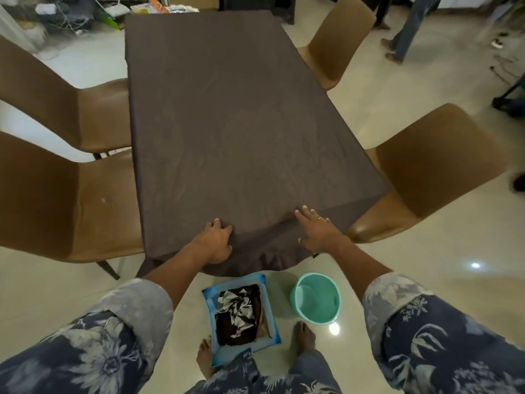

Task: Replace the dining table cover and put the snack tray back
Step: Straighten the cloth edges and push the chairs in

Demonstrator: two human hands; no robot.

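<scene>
A dark brown cover (235,123) lies spread over the whole dining table, hanging over the near edge with a few folds. My left hand (216,242) rests at the near edge with fingers curled over the cloth. My right hand (316,230) lies flat on the cover near the right corner, fingers spread. No snack tray is in view.
Four tan chairs stand around the table, two on the left (56,200) and two on the right (420,172). On the floor by my feet sit a blue basket (272,319) holding patterned dark cloth and a green bucket (316,298). A person's legs (409,29) stand at far right.
</scene>
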